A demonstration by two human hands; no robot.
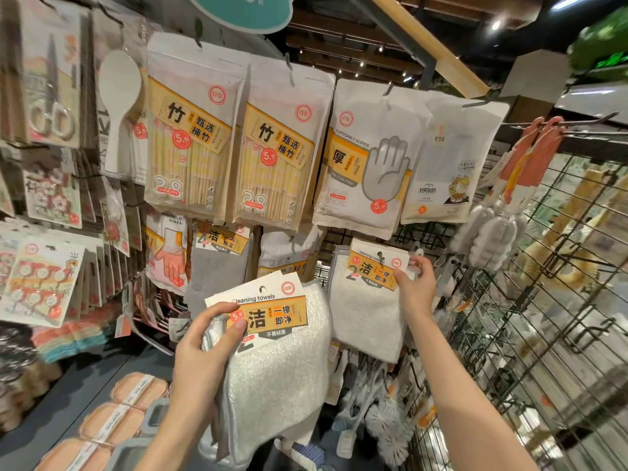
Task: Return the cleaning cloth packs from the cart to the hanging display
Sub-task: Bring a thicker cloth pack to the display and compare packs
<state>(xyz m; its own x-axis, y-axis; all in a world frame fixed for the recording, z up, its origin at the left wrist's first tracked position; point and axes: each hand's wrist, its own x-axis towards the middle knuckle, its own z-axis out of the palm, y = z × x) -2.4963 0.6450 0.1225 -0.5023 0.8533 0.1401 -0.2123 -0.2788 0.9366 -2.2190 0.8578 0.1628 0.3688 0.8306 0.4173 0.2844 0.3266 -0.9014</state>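
Left hand (200,348) grips towel pack (272,355); hook behind hung pack (368,300) hidden.

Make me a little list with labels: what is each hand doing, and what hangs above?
place: shop hanging display
left hand: grips a cleaning towels pack by its card header, off the hook
right hand: pinches the card of a second towel pack up at the display
above: two bamboo chopstick bags, disposable gloves bag
right side: wire grid rack
left to do: hang the left-hand pack
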